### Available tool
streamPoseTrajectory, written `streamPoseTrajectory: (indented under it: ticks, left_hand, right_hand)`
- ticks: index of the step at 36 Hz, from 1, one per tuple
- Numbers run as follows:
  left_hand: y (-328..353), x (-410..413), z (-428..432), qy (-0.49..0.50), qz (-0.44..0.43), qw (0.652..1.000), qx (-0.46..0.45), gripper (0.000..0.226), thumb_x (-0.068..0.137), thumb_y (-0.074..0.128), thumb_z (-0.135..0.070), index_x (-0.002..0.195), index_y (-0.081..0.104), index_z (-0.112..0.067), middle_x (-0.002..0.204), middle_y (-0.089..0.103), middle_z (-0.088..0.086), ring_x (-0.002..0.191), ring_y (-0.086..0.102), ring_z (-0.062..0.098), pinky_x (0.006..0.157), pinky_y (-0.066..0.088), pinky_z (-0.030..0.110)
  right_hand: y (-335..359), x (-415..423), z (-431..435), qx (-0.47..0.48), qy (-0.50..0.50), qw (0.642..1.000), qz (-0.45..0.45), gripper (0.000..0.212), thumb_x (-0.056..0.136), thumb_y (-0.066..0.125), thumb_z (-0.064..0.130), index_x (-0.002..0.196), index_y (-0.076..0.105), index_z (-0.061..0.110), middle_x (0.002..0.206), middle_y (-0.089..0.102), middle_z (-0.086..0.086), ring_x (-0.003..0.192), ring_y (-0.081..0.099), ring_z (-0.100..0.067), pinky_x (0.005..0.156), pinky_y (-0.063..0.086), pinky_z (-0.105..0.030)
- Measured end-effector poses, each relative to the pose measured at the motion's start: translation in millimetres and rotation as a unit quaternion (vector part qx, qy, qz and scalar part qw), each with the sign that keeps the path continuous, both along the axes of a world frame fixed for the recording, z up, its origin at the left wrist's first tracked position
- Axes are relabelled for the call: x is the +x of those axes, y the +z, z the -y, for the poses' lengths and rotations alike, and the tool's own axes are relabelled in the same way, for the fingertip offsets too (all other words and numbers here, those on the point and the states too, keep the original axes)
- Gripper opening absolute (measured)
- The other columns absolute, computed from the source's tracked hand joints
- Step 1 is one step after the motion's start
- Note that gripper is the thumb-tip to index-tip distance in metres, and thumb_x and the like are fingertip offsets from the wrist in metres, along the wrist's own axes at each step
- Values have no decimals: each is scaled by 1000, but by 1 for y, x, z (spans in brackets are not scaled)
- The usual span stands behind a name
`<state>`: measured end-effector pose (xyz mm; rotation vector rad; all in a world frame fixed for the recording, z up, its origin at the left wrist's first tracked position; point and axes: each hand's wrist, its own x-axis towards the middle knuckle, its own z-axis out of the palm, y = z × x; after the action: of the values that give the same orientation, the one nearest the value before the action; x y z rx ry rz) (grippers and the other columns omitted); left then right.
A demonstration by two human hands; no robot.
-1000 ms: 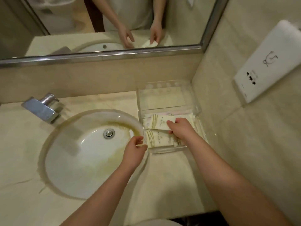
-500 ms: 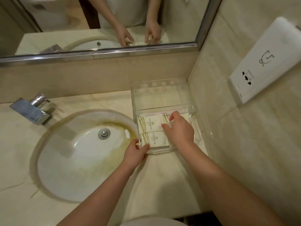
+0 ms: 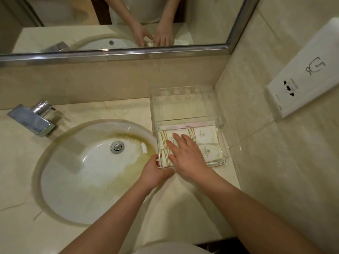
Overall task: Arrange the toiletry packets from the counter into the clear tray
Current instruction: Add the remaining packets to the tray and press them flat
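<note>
A clear acrylic tray [image 3: 221,114] stands on the counter in the corner by the right wall. Its near compartment holds several white toiletry packets [image 3: 205,135] with gold stripes and small logos, lying flat side by side. My right hand [image 3: 185,154] lies over the left packets with its fingers straight and spread, pressing down on them. My left hand [image 3: 155,173] grips the tray's near left corner, fingers curled round the rim. The tray's far compartment holds nothing.
An oval sink [image 3: 95,167] with a yellow-stained bowl lies left of the tray, and a chrome faucet [image 3: 34,120] stands at its far left. A mirror [image 3: 117,24] runs along the back wall. A white socket panel [image 3: 304,74] is fixed to the right wall.
My right hand has let go of the packet it was placing and now lies flat, fingers spread, over the left packets. My left hand has moved to the tray's near left corner.
</note>
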<state>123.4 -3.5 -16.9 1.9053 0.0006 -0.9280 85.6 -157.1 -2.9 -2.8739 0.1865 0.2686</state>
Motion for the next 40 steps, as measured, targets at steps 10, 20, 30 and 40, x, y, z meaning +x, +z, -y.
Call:
streamPoseTrajectory:
  ticks: [10, 20, 30, 40]
  left_hand:
    - [2, -2, 13, -72, 119, 990, 9, 79, 63, 81, -23, 132, 43, -24, 121, 61, -9, 102, 63, 9, 74, 48, 21]
    - [-6, -8, 9, -52, 155, 986, 27, 85, 65, 81, -22, 136, 36, -33, 114, 60, -21, 98, 60, 2, 68, 38, 5]
    - [0, 8, 15, 6, 156, 988, 2, 94, 76, 79, -17, 150, 21, -14, 125, 64, -4, 108, 65, 15, 94, 51, 34]
    - [-6, 22, 20, 16, 160, 987, 10, 94, 77, 78, -38, 150, 19, -27, 114, 55, -27, 103, 57, -2, 82, 40, 8]
  right_hand:
    - [14, -20, 7, 56, -124, 984, 111, 56, 98, 39, 44, 150, 36, 24, 161, 31, -5, 151, 16, -27, 121, 15, -46]
    - [-6, -70, 26, 401, -645, 635, 141, 74, 93, 63, 25, 152, 22, 8, 151, 38, -17, 133, 46, -37, 111, 39, -48]
    - [-5, -52, 41, 413, -598, 669, 156, 77, 90, 65, 22, 153, 22, 9, 131, 60, -16, 113, 63, -33, 98, 52, -46]
    - [-19, -24, 42, 391, -616, 662, 174, 103, 74, 86, 26, 150, 18, 15, 98, 52, 10, 69, 48, 6, 54, 34, -5]
